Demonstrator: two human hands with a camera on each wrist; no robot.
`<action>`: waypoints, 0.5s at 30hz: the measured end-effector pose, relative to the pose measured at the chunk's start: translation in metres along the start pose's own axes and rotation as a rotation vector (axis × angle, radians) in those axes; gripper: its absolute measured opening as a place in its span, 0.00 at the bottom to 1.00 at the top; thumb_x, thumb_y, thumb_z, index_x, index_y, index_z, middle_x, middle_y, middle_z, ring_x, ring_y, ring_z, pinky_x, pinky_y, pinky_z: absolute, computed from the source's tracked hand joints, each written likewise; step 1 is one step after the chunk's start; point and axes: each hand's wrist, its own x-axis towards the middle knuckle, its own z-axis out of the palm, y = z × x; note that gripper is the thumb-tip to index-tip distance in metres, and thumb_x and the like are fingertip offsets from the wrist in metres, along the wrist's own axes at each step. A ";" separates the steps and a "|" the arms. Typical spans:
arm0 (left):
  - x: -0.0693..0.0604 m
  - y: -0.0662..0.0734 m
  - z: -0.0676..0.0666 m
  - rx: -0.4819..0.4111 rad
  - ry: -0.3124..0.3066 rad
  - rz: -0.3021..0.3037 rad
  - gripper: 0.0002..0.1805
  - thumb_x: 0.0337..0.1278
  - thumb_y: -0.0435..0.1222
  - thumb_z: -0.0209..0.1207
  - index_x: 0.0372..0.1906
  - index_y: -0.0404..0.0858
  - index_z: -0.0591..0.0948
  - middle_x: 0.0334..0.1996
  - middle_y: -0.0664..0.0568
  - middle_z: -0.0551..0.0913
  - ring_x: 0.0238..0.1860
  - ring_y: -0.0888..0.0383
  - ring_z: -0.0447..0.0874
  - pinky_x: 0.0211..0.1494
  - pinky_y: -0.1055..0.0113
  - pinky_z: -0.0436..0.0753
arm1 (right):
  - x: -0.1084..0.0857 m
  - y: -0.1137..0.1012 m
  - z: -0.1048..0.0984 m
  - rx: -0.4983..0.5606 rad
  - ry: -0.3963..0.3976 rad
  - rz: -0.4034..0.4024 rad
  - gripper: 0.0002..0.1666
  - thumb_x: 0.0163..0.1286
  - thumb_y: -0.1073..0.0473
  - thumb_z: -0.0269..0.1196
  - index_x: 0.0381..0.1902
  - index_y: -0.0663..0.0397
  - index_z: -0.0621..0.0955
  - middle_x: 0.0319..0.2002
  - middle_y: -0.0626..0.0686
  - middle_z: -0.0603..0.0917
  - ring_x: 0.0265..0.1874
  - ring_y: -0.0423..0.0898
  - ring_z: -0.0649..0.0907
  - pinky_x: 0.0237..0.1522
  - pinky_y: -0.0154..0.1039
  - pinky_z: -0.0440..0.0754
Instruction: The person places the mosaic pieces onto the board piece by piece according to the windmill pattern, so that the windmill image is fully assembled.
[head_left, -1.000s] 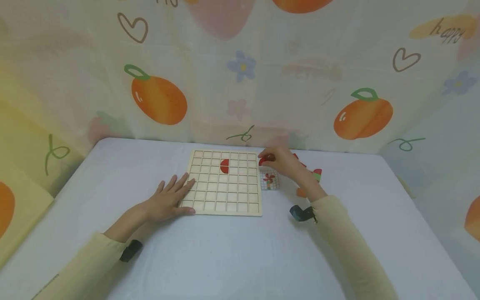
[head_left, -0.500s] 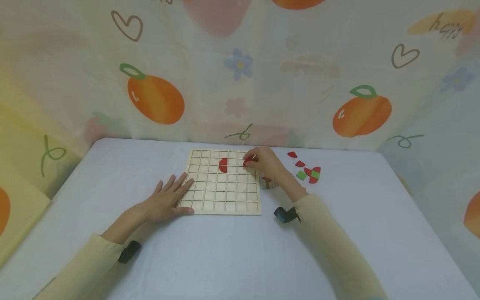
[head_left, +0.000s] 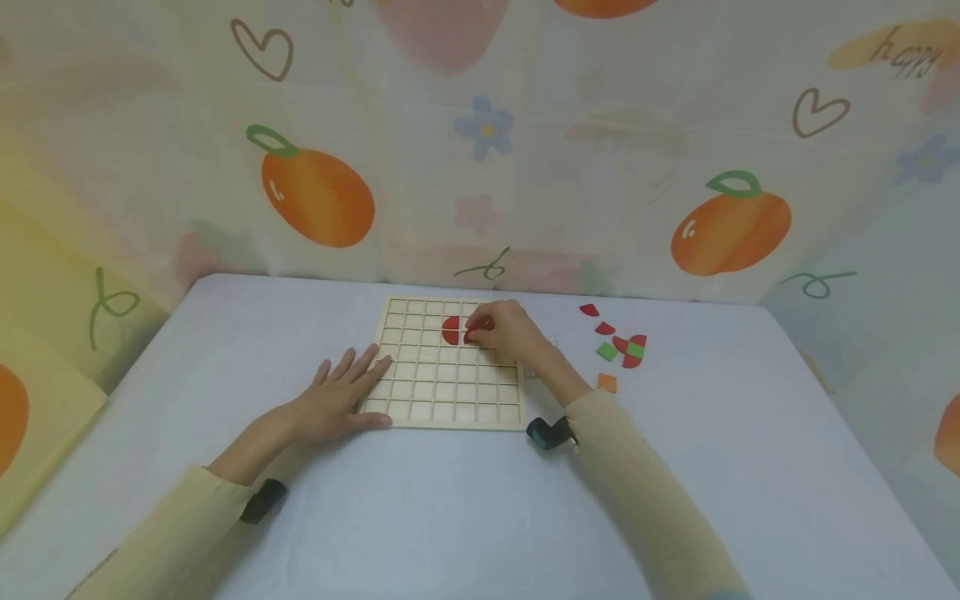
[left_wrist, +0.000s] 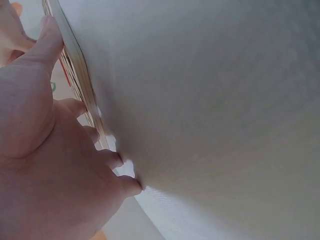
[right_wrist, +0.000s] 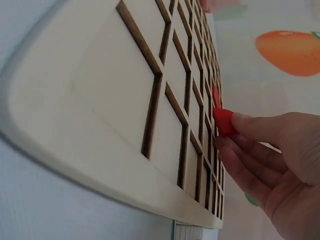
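Observation:
A wooden grid board [head_left: 423, 390] lies on the white table, and two red quarter-circle pieces [head_left: 451, 330] sit one above the other in its upper cells. My right hand [head_left: 512, 333] is over the board, pinching another red piece [right_wrist: 225, 121] between thumb and fingers just to the right of that pair. In the right wrist view the held piece is close to the grid surface. My left hand [head_left: 333, 400] lies with fingers spread along the board's left edge, its thumb on the lower left corner.
Right of the board lie red quarter-circle pieces [head_left: 589, 310], green squares [head_left: 607, 352] and an orange square [head_left: 607, 382]. A small pattern card [head_left: 531, 368] is mostly hidden under my right forearm. A fruit-print cloth [head_left: 420, 225] hangs behind the table.
My right hand has carried the red piece leftward, from beside the board to a spot next to the two red pieces. My left hand has stayed in place.

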 end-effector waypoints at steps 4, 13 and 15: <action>0.001 0.001 -0.001 -0.004 0.002 0.005 0.51 0.60 0.58 0.59 0.77 0.35 0.52 0.77 0.34 0.42 0.74 0.28 0.34 0.68 0.29 0.35 | 0.001 0.000 0.002 -0.041 -0.011 -0.005 0.07 0.67 0.60 0.66 0.41 0.55 0.87 0.40 0.49 0.88 0.39 0.44 0.82 0.46 0.38 0.80; 0.000 0.002 -0.001 -0.005 0.002 0.004 0.51 0.60 0.56 0.60 0.77 0.34 0.52 0.77 0.33 0.43 0.74 0.27 0.34 0.68 0.29 0.35 | 0.004 0.000 0.003 -0.107 -0.042 -0.015 0.09 0.70 0.60 0.64 0.42 0.55 0.88 0.41 0.50 0.87 0.37 0.44 0.83 0.43 0.38 0.79; -0.001 0.003 -0.002 -0.006 0.001 0.000 0.51 0.60 0.56 0.60 0.77 0.34 0.52 0.77 0.33 0.42 0.74 0.28 0.34 0.68 0.29 0.35 | 0.005 -0.001 0.004 -0.119 -0.045 -0.027 0.09 0.70 0.60 0.63 0.43 0.57 0.88 0.41 0.51 0.87 0.39 0.45 0.82 0.45 0.38 0.79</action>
